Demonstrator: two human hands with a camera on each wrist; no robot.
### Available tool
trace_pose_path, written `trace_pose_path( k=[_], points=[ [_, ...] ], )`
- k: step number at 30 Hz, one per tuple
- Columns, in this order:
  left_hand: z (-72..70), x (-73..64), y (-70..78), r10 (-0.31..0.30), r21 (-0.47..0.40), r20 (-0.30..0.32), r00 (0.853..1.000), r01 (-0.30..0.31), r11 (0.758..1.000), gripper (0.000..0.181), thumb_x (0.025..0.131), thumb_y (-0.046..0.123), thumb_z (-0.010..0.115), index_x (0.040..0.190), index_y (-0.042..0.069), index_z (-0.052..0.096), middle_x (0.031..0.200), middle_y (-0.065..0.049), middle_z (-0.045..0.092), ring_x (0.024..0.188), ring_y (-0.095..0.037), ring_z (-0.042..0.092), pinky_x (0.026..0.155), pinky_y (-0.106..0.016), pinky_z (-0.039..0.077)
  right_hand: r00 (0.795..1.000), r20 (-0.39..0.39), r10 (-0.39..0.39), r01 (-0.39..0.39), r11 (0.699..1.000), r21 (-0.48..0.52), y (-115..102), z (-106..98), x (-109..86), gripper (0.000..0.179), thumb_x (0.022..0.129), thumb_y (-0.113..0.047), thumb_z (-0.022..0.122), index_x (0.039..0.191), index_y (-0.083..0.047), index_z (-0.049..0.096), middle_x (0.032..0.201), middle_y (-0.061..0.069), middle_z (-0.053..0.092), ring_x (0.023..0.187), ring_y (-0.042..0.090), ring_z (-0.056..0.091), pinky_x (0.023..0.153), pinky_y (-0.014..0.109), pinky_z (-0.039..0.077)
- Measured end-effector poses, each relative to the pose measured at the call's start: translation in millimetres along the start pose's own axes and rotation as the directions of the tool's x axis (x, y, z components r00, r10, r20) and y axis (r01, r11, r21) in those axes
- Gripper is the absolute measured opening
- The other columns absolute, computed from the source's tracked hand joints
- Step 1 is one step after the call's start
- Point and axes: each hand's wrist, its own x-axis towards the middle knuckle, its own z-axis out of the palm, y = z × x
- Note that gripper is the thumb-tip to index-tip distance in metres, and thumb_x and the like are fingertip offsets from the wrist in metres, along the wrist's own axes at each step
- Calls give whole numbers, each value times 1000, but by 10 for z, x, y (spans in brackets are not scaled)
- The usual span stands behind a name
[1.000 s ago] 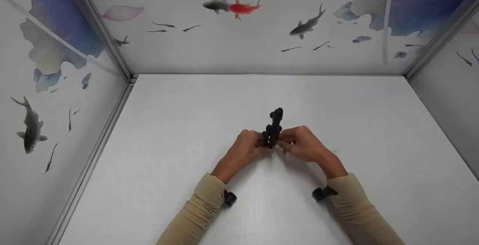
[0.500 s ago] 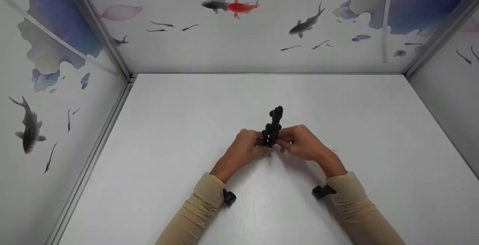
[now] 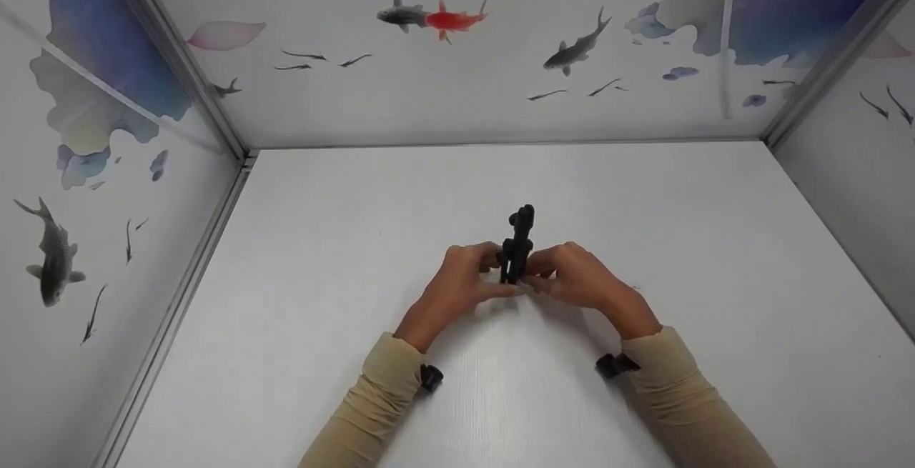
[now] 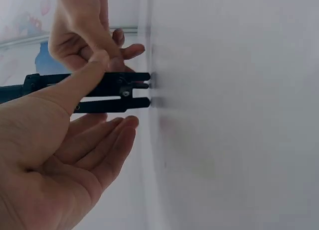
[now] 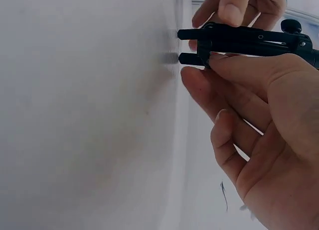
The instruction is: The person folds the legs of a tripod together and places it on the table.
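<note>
A small black tripod [image 3: 522,232] with its legs folded close together stands upright between the two hands. Its leg tips point down at the white tabletop, touching it or nearly so. My right hand [image 3: 582,279] pinches the lower part near the feet, the thumb [image 5: 239,68] lying against a leg. On the other side is my left hand [image 3: 457,282], its thumb [image 4: 82,83] stretched across the legs. The left fingers [image 4: 112,140] are loosely extended beside the nearest leg, with a gap to it in the left wrist view. A round knob [image 5: 291,26] shows on the tripod's upper part.
The white table [image 3: 343,203] is bounded by a back wall [image 3: 429,96] and side walls painted with fish and leaves. Metal rails [image 3: 179,296] run along the left edge. A small black camera [image 3: 431,378] sits on each wrist.
My left hand has loosened: its thumb has straightened and its fingers have spread away from the thumb. The right hand keeps its pinch on the tripod. The head view has shifted slightly.
</note>
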Motion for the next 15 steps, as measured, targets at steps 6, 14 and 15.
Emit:
trace_pose_path(
  k=[6, 14, 15],
  points=[
    [-222, -45, 197, 68, 14, -171, 983, -67, 998, 61, 87, 42, 92, 137, 15, 71, 130, -7, 79, 122, -25, 77, 105, -36, 60, 1000, 3, 27, -27, 998, -51, -14, 16, -5, 21, 99, -11, 79, 119, -16, 84, 108, 1, 85, 100, 21, 81, 87, 47, 64],
    [-245, -22, 467, 283, 51, -365, 887, -284, 957, 31, 100, 31, 81, 126, 14, 77, 117, 2, 81, 107, -10, 77, 97, -27, 61, 1000, -15, 28, -29, 998, -53, -39, 10, -14, 18, 101, -14, 78, 118, -17, 85, 104, -3, 85, 97, 14, 79, 83, 41, 61],
    [-235, -26, 486, 297, 52, -367, 881, -299, 953, 30, 100, 29, 81, 126, 14, 77, 118, 3, 81, 107, -9, 76, 96, -27, 61, 1000, -17, 26, -27, 998, -57, -44, 12, -14, 18, 101, -14, 78, 117, -17, 85, 103, -2, 85, 96, 13, 79, 82, 39, 60]
  ],
)
